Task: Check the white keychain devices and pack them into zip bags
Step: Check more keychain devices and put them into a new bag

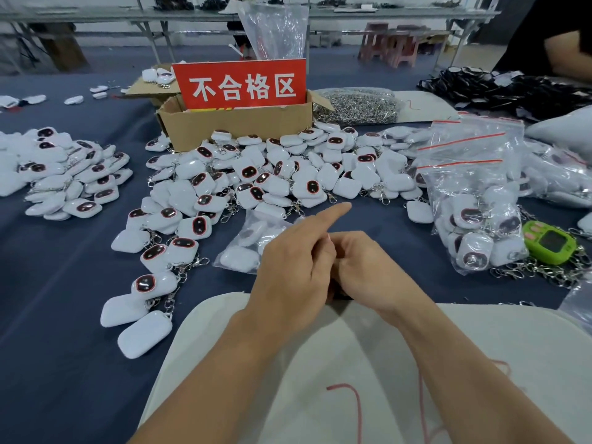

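A big heap of white keychain devices (272, 174) with dark red-rimmed faces and metal clasps covers the middle of the blue table. A second heap (64, 174) lies at the left. A small zip bag (246, 241) holding a few devices rests just left of my hands. My left hand (288, 267) has its forefinger stretched toward the heap, the other fingers curled against my right hand (362, 270), which is closed in a fist. What the hands enclose is hidden. Filled zip bags (474, 219) stand at the right.
A cardboard box (237, 123) with a red sign (240, 84) stands behind the heap. Loose metal clasps (358, 105) and black items (512, 91) lie farther back. A green gadget (549, 241) sits at the right. Another person's arm (563, 52) shows at the far right.
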`<state>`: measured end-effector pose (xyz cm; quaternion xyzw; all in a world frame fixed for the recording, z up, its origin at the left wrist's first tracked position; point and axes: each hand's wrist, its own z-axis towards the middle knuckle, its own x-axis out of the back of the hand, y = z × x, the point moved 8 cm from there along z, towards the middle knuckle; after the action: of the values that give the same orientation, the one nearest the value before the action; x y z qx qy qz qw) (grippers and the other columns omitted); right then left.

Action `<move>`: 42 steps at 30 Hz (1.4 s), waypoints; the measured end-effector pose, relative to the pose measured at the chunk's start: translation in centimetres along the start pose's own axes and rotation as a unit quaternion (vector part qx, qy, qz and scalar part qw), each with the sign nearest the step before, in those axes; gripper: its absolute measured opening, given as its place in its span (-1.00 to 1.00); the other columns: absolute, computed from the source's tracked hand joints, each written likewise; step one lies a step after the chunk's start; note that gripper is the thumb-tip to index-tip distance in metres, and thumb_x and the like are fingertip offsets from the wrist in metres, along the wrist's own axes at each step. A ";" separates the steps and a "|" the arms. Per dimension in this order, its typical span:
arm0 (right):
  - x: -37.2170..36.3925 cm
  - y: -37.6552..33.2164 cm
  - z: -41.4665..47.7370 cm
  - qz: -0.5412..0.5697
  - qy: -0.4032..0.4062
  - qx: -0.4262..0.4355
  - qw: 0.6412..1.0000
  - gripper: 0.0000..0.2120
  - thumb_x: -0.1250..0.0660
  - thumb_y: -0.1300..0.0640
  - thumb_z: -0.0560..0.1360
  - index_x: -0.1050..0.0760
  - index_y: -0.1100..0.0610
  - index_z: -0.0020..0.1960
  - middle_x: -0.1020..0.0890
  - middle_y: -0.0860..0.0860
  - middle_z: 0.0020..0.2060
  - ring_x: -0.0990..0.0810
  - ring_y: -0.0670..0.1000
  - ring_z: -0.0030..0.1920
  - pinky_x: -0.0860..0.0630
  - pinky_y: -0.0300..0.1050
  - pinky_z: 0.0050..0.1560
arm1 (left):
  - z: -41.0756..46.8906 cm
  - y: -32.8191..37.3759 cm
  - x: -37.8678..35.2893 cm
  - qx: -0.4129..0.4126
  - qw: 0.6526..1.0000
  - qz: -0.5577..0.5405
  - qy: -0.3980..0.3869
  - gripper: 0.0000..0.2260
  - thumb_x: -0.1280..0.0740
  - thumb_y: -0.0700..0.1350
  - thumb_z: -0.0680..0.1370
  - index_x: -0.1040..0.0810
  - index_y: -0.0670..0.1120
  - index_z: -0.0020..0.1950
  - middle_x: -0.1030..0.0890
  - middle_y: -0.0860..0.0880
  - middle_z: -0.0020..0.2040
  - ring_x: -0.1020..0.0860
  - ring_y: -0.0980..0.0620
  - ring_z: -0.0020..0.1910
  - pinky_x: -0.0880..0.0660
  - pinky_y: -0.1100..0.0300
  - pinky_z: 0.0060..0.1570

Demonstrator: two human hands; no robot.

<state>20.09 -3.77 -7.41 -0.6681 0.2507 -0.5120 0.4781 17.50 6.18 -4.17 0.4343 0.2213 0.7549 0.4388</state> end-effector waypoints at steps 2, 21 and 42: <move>1.2 -0.1 0.1 -0.115 0.079 0.023 0.990 -0.73 -0.16 0.09 0.40 -0.53 -0.19 -0.34 -0.59 -0.14 -0.50 -0.52 -0.14 -0.45 -0.37 -0.35 -0.41 | 0.0 -0.1 -0.3 0.009 1.000 -0.016 -0.007 -0.58 -0.22 -0.19 0.65 -0.52 0.13 0.46 -0.54 0.20 -0.19 -0.55 0.20 -0.09 -0.42 0.39 -0.02; 2.9 1.4 -0.2 -0.177 0.101 -0.044 0.978 -0.84 -0.45 0.00 0.34 -0.58 -0.26 -0.34 -0.61 -0.14 -0.44 -0.50 -0.10 -0.40 -0.38 -0.27 -0.39 | 0.2 -2.0 1.5 0.103 0.985 0.132 0.030 -0.83 -0.33 0.12 0.36 -0.55 0.07 -0.35 -0.49 0.12 -0.48 -0.44 0.11 -0.42 -0.30 0.15 -0.36; 5.6 1.9 -0.1 -0.077 0.248 -0.056 0.964 -0.67 -0.22 0.22 0.45 -0.71 -0.08 -0.14 -0.64 -0.13 -0.41 -0.49 -0.15 -0.42 -0.43 -0.23 -0.34 | 0.4 -2.9 1.1 0.152 0.972 0.177 0.005 -0.51 -0.05 0.25 0.62 -0.57 0.03 -0.30 -0.57 0.04 -0.39 -0.53 -0.01 -0.26 -0.37 0.04 -0.20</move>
<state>22.29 -9.20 -6.61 -0.5634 0.3372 -0.6818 0.3224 18.97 8.58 -5.59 0.5243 0.2556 0.7803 0.2256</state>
